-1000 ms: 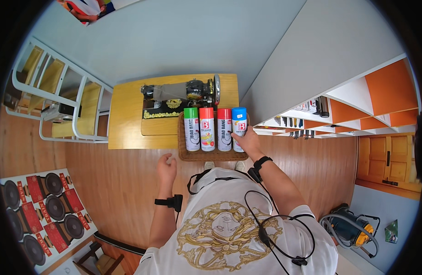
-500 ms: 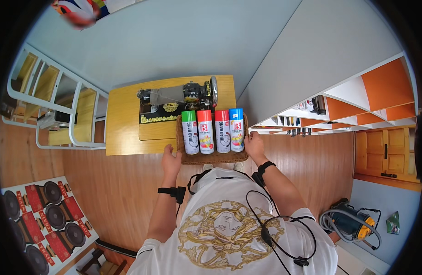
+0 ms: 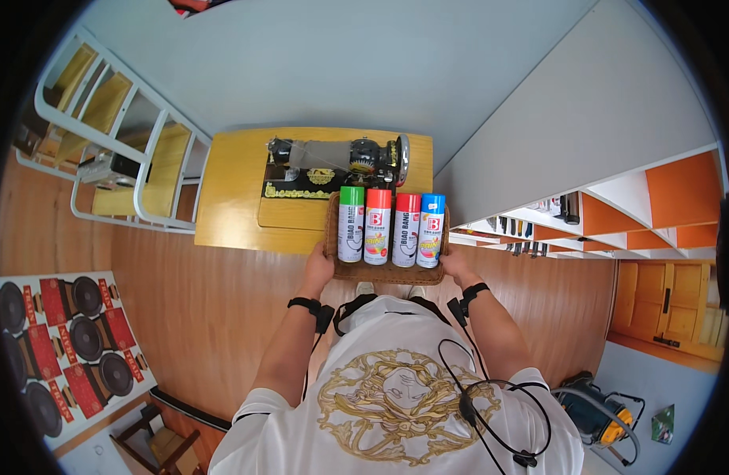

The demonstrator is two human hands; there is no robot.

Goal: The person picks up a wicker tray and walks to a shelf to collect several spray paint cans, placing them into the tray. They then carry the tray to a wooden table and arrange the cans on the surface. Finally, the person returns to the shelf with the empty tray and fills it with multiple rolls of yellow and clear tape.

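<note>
I hold a brown wicker tray (image 3: 384, 273) in front of my chest with both hands. My left hand (image 3: 318, 267) grips its left side and my right hand (image 3: 458, 265) grips its right side. Several spray cans stand upright in the tray in a row: one with a green cap (image 3: 351, 224), two with red caps (image 3: 378, 226) (image 3: 405, 229), and one with a blue cap (image 3: 431, 230). The tray hangs over the near edge of a yellow wooden table (image 3: 230, 206).
A black sewing machine (image 3: 336, 158) lies on the table behind the tray. A white metal rack (image 3: 135, 158) stands at the left. Orange and white shelves (image 3: 618, 214) run along the right wall. Boxed round pans (image 3: 63, 348) lie lower left; a yellow tool (image 3: 598, 412) lower right.
My left hand has risen from beside my body and taken the tray's left side. The tray with the cans has come closer to me and sits level between both hands.
</note>
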